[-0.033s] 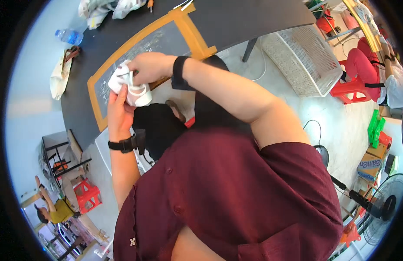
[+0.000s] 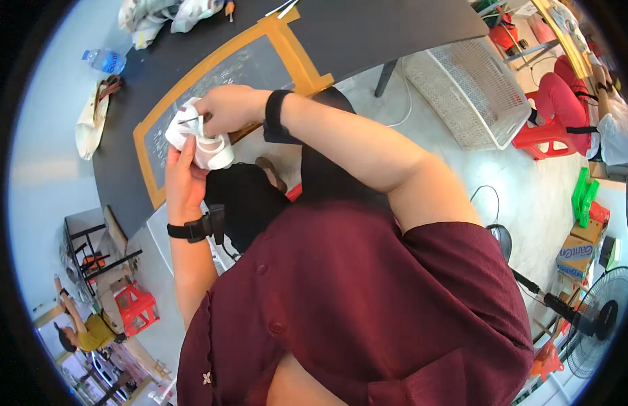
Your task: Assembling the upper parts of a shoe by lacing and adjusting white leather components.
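In the head view, a white shoe [image 2: 213, 157] is held in front of the body, above the near edge of a dark table [image 2: 368, 34]. Its lower left side is clamped by the left hand [image 2: 184, 189], with the digits pressed against the white surface. The upper right side is met by the right hand [image 2: 227, 108], whose fingers are bent together near the strap; whether the strap itself is pinched cannot be made out. A thin dark item [image 2: 188, 121] is seen across the shoe, just left of the right fingertips; its kind is too small to be told. A black band is worn on each wrist.

Behind the grip, a clear sheet [image 2: 249, 64] is bordered by orange-yellow tape [image 2: 297, 57]. Farther left of the grip, a white pouch [image 2: 90, 132] and a clear bottle [image 2: 111, 62] with a blue label are placed near the table's far edge; pale bundled material [image 2: 168, 20] is heaped beyond them. Well to the right of the grip, a white lattice basket [image 2: 456, 111] is set on the floor.
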A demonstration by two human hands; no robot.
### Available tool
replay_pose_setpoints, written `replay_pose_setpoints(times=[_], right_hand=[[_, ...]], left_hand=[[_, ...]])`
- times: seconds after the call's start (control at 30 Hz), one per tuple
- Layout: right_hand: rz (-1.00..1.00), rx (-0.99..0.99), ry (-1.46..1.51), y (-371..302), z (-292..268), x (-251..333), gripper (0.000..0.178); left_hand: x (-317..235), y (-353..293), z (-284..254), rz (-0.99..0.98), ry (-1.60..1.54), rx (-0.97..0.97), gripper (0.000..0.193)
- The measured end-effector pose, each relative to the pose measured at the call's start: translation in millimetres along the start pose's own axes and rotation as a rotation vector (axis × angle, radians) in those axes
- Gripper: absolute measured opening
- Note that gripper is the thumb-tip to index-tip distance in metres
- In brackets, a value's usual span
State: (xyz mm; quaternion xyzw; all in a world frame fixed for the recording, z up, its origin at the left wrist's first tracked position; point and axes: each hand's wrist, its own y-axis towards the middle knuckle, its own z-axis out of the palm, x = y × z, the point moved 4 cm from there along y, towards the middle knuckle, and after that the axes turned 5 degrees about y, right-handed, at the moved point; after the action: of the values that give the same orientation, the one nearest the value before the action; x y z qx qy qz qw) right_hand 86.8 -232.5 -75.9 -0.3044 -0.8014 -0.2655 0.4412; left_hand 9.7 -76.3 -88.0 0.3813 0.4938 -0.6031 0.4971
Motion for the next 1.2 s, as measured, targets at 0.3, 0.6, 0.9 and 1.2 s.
replay_pose_setpoints(times=[0.3,0.6,0.9,1.2], right_hand=[[-0.107,-0.035,0.086,0.0,3.2,-3.8,0.04],[-0.063,-0.004,0.149,8.0,6.3,-11.6,0.031],[-0.024,0.054,0.368,8.6,10.1,-15.6,0.026],[-0.042,0.039,0.251,2.1,6.5,-10.7,0.03]], left_hand=[[-2.6,-4.5,1.4,0.018,0.024,-0.003,0.038],[0.4,-1.8,-2.3,0.079,-0.002,-0.031,0.033],[1.8,-1.8,2.3,0.076,-0.022,-0.033,0.035],[6.1,-1.5,-3.5,0.087,-0.003,-0.04,0.036]])
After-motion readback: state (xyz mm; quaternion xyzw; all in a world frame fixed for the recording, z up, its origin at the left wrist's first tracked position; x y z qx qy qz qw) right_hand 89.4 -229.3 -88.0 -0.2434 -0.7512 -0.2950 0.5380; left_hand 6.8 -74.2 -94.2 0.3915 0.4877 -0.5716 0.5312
